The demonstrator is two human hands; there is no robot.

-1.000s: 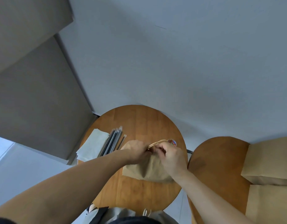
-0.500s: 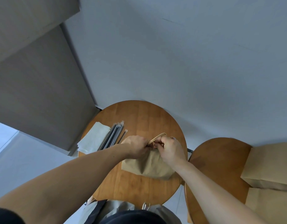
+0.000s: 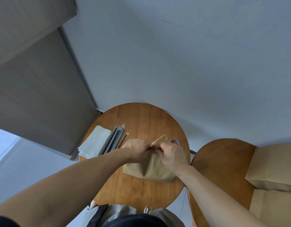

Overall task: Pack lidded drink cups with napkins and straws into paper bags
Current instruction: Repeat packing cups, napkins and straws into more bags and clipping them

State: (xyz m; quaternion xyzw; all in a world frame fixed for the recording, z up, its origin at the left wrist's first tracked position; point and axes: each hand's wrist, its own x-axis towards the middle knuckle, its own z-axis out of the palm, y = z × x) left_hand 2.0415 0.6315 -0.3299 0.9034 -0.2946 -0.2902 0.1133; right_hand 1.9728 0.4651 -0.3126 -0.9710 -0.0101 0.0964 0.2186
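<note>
Between the curled fingers of left hand (image 3: 137,150) and right hand (image 3: 172,155), the gathered top of the bag (image 3: 149,170) is pinched; its handle (image 3: 159,139) loops just beyond them. Left of the fingers lie straws (image 3: 114,140), then napkins (image 3: 95,144). Beyond the right knuckles peeks a colourful object (image 3: 174,141), half hidden.

1. Round wooden table (image 3: 141,118) in the middle, top made of planks.
2. At its left rim there's a stack of white napkins (image 3: 95,141). Right against them lies a bundle of wrapped dark straws (image 3: 114,140), plus one single straw (image 3: 123,141) just beside the bundle.
3. Right of center stands a brown paper bag (image 3: 149,169), top gathered together. Just behind it is a small round colourful thing (image 3: 174,142), too hidden to tell what.
4. Second round table (image 3: 223,161) sits just beside the first, on the right, with a thin gap between. On its right part are a far brown bag (image 3: 275,164) and a near brown bag (image 3: 275,208), both cut off by the frame.
</note>
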